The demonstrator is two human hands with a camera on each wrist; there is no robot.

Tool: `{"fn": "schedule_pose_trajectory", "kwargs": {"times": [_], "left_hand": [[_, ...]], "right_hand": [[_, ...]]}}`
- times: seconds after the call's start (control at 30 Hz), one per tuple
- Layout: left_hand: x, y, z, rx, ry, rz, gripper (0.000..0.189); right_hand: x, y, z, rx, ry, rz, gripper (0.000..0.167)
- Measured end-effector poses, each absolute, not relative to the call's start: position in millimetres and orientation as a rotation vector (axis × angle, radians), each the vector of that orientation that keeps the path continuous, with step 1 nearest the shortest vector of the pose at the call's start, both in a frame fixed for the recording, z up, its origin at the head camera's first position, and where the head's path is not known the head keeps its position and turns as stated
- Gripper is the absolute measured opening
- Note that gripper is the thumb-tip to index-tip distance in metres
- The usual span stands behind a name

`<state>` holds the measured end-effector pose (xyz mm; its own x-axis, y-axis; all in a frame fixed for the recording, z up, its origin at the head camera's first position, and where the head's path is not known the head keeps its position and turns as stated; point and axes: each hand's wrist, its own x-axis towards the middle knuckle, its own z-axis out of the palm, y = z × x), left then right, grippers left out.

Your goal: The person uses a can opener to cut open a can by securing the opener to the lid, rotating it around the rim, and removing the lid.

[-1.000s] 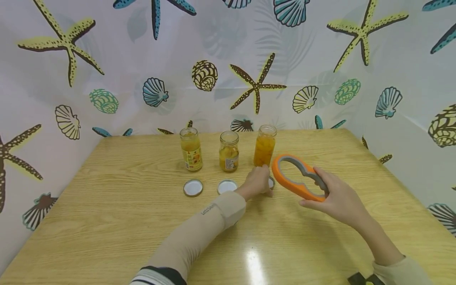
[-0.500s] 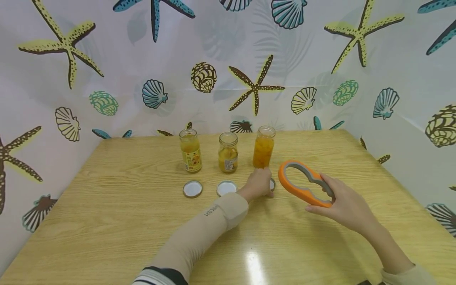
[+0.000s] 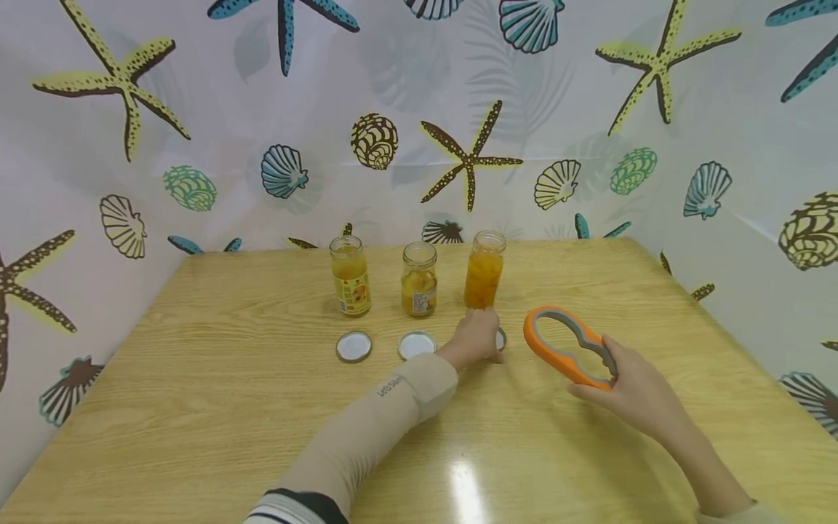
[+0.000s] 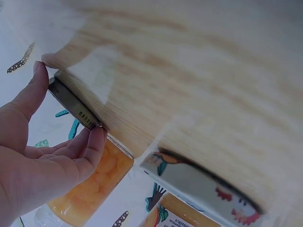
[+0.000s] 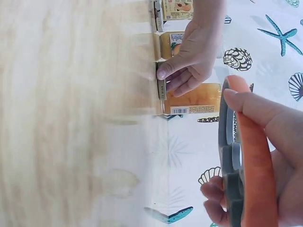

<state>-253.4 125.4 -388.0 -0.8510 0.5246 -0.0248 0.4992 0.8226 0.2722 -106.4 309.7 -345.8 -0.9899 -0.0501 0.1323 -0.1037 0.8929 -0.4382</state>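
Observation:
My left hand (image 3: 474, 336) pinches the edge of a metal jar lid (image 4: 73, 106) that lies on the table, thumb on one side and fingers on the other. In the head view most of that lid is hidden behind the hand. Just beyond stands a lidless jar of orange fruit pieces (image 3: 483, 280). Raised over the table to the right, my right hand (image 3: 638, 393) grips an orange and grey jar opener (image 3: 556, 358) by one end. The opener's looped end points toward the jars, with nothing inside its loop.
Two more lidless glass jars, a taller labelled jar (image 3: 353, 291) and a shorter jar (image 3: 419, 295), stand in line to the left. A lid (image 3: 354, 346) and another lid (image 3: 417, 343) lie white side up before them. A patterned cloth (image 3: 393, 87) hangs behind the table (image 3: 229, 407).
My right hand has drifted right and slightly nearer to me with the jar opener, away from the left hand. The left hand stays at the lid, and the jars have not moved.

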Motion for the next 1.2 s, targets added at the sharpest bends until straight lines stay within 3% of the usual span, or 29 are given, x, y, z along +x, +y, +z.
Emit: {"fn": "schedule_pose_trajectory", "kwargs": {"times": [0.57,0.83,1.2], "left_hand": [[-251.1,124.1,-383.9,0.756,2.884,0.451,0.058],[-240.0,120.8,-369.6,0.712,2.915,0.392,0.063],[-221.3,110.2,-362.2,0.751,2.931,0.443,0.067]], "right_hand": [[-113.5,314.7,-366.1,0.132,-2.938,0.723,0.098],[-119.7,316.7,-370.9,0.217,-2.944,0.648,0.082],[-114.0,316.5,-376.2,0.279,-3.030,0.569,0.087]]}}
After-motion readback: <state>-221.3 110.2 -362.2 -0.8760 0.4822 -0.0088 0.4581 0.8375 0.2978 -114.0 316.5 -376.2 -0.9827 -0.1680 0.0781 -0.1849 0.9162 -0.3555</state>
